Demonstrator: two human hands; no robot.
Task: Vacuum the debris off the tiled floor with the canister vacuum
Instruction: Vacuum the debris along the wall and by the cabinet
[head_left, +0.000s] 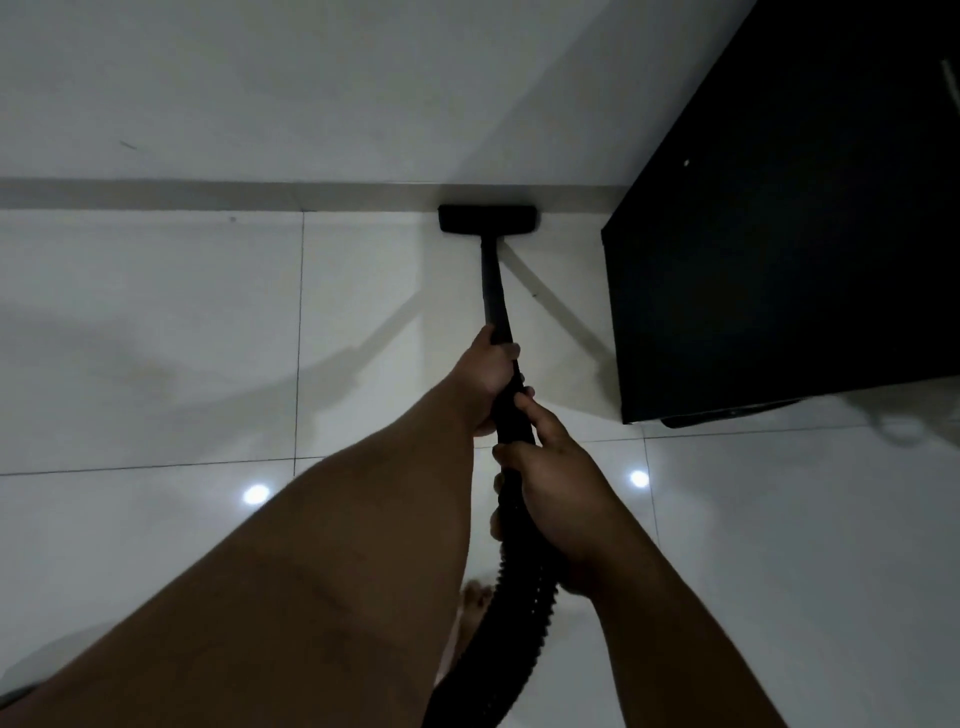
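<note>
The black vacuum wand (492, 283) runs from my hands away to a flat black floor nozzle (487, 219), which lies on the white tiled floor (156, 338) against the skirting at the wall's foot. My left hand (488, 376) grips the wand higher up. Just behind it, my right hand (553, 486) grips the ribbed black hose (514, 613), which curves down past my bare foot (472, 603). The canister is out of view. A tiny dark speck (535, 296) lies on the tile right of the wand.
A tall black cabinet (779, 234) stands on the floor at the right, close beside the nozzle. The pale wall (260, 88) and its grey skirting (156, 195) close off the far side. Ceiling lights reflect on the glossy tiles.
</note>
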